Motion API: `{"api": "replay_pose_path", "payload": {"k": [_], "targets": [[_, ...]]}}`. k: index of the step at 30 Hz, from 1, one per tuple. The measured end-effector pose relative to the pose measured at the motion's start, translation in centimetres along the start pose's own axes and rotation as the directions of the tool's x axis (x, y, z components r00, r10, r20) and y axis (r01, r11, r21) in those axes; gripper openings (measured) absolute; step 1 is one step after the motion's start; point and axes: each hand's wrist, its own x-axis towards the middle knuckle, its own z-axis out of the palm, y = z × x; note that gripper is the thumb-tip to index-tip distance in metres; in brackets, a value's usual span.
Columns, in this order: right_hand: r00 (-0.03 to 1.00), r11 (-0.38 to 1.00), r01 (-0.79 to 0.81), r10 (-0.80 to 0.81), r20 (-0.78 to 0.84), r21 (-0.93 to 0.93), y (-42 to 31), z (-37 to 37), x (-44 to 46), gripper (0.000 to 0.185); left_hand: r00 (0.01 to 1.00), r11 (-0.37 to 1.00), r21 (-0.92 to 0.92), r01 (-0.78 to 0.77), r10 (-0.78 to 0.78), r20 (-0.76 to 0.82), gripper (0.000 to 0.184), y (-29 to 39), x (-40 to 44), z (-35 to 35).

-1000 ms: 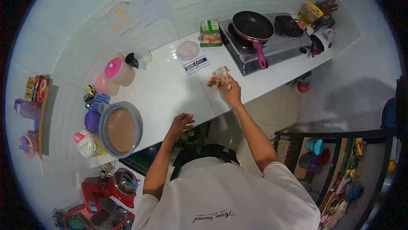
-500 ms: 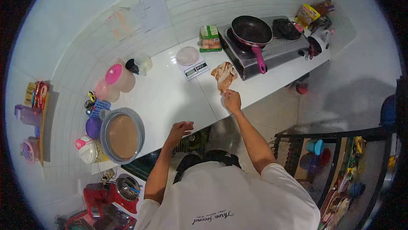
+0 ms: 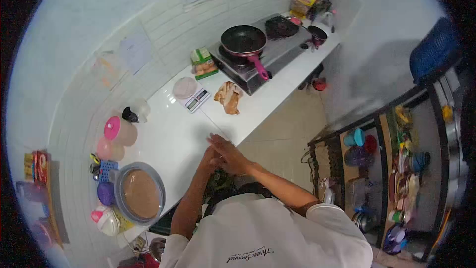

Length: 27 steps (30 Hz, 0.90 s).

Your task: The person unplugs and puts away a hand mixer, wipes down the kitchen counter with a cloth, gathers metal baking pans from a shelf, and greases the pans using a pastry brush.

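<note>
My right hand (image 3: 230, 155) lies across my left hand (image 3: 210, 159) just over the counter's front edge. The right fingers are stretched out flat, holding nothing I can see. Most of the left fingers are hidden beneath the right hand. Beyond them a crumpled brown-and-white cloth (image 3: 229, 98) rests on the counter, apart from both hands. To its left is a white digital kitchen scale (image 3: 197, 99) with a round pale dish (image 3: 184, 87) at its far end. A large grey basin (image 3: 161, 188) of brown liquid stands on the left part of the counter.
At the back, a frying pan (image 3: 244, 40) with a pink handle sits on a gas stove (image 3: 253, 77). An egg pack (image 3: 204, 65) stands beside it. Pink-lidded containers (image 3: 121, 132) line the left wall. A loaded shelf rack (image 3: 382, 169) is at the right.
My right hand has left the cloth and come back toward me onto my left hand. The cloth stays on the counter. The view has turned to the right.
</note>
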Motion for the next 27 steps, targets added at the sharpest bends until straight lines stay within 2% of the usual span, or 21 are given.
{"api": "replay_pose_path", "payload": {"k": [1, 2, 3, 4, 5, 7, 8, 9, 10, 11, 12, 13, 15, 16, 17, 18, 19, 20, 24, 26, 27], "targets": [[0.998, 0.985, -0.018, 0.027, 0.053, -0.170, -1.5, -0.2, -0.1, 0.070, 0.993, 0.993, 0.052, -0.106, 0.103, 0.051, 0.062, -0.1, 0.8, 1.6], [0.990, 0.918, -0.091, 0.124, 0.062, -0.386, -1.4, -0.2, -0.5, 0.071, 0.974, 0.973, 0.095, -0.211, 0.201, 0.104, 0.061, -0.2, 1.4, 3.3], [0.974, 0.800, -0.152, 0.223, 0.051, -0.580, -0.8, 0.1, -1.0, 0.073, 0.999, 0.989, -0.142, -0.026, 0.031, 0.028, 0.061, 1.8, 1.4, 4.6], [0.949, 0.638, -0.194, 0.314, 0.022, -0.745, 0.1, 0.4, -1.4, 0.075, 0.989, 0.910, -0.399, 0.110, -0.141, -0.049, 0.062, 3.8, 1.3, 6.0], [0.888, 0.698, -0.393, 0.458, -0.048, -0.599, 1.6, 0.4, -2.1, 0.076, 0.988, 0.940, -0.311, 0.138, -0.152, -0.021, 0.065, 5.8, 0.8, 7.3], [0.681, 0.655, -0.726, 0.727, -0.088, -0.210, 4.6, -0.2, -3.7, 0.078, 0.981, 0.973, -0.127, 0.192, -0.190, 0.030, 0.070, 8.9, -0.7, 9.9], [0.640, 0.641, -0.757, 0.766, -0.054, 0.128, 5.0, -0.5, -4.5, 0.079, 0.982, 0.982, 0.038, 0.187, -0.188, 0.026, 0.078, 11.3, -1.6, 11.6], [0.611, 0.548, -0.705, 0.792, -0.007, 0.451, 5.3, -0.8, -5.2, 0.080, 0.992, 0.980, 0.193, 0.045, -0.067, 0.106, 0.073, 11.0, -1.7, 11.7], [0.594, 0.386, -0.577, 0.803, 0.046, 0.720, 4.3, -1.6, -5.2, 0.082, 0.978, 0.939, 0.325, -0.110, 0.043, 0.205, 0.068, 10.4, -1.8, 11.6], [0.545, 0.259, -0.501, 0.835, 0.069, 0.826, 3.1, -1.9, -5.2, 0.084, 0.937, 0.862, 0.428, -0.273, 0.138, 0.321, 0.064, 9.6, -1.8, 11.6], [0.499, 0.130, -0.404, 0.861, 0.099, 0.905, -1.0, -3.5, -3.9, 0.086, 0.901, 0.625, 0.666, -0.407, 0.154, 0.406, 0.071, 8.0, -1.5, 10.9], [0.489, 0.079, -0.389, 0.862, 0.133, 0.918, -1.6, -4.5, -4.0, 0.084, 0.900, 0.448, 0.787, -0.425, 0.117, 0.420, 0.073, 5.9, -1.0, 10.1], [0.468, -0.023, -0.357, 0.861, 0.200, 0.934, -2.7, -6.5, -4.4, 0.081, 0.906, 0.033, 0.905, -0.423, 0.032, 0.422, 0.078, 2.5, -0.9, 8.4], [0.459, 0.125, -0.447, 0.882, 0.107, 0.886, -4.6, -8.8, -4.5, 0.077, 0.936, 0.204, 0.925, -0.322, -0.078, 0.343, 0.077, 4.6, -2.4, 8.6], [0.475, 0.408, -0.502, 0.867, -0.151, 0.763, -4.4, -10.0, -5.7, 0.073, 0.940, 0.216, 0.932, -0.290, -0.120, 0.320, 0.074, 4.1, -2.7, 7.7], [0.509, 0.631, -0.547, 0.773, -0.380, 0.550, -4.3, -11.0, -7.3, 0.068, 0.942, 0.227, 0.941, -0.253, -0.163, 0.292, 0.072, 3.0, -2.9, 6.2], [0.472, 0.599, -0.442, 0.788, -0.395, 0.667, -4.4, -12.6, -8.7, 0.065, 0.944, 0.232, 0.947, -0.224, -0.190, 0.270, 0.070, 1.9, -2.7, 4.8], [0.434, 0.562, -0.319, 0.802, -0.410, 0.763, -4.9, -14.1, -10.0, 0.063, 0.931, 0.300, 0.896, -0.329, -0.058, 0.361, 0.062, 0.7, -2.9, 3.3], [0.286, 0.544, -0.433, 0.839, -0.463, 0.719, -8.5, -17.2, -15.5, 0.059, 0.915, 0.465, 0.878, -0.117, -0.292, 0.277, 0.056, 0.3, -3.5, 2.7], [0.224, 0.498, -0.439, 0.867, -0.446, 0.748, -8.9, -16.9, -18.7, 0.059, 0.907, 0.433, 0.877, -0.205, -0.253, 0.337, 0.055, -0.4, -3.6, 3.5], [0.200, 0.492, -0.443, 0.869, -0.452, 0.749, -9.1, -16.5, -20.0, 0.053, 0.901, 0.416, 0.875, -0.247, -0.234, 0.366, 0.055, -0.9, -3.6, 3.7]]}}
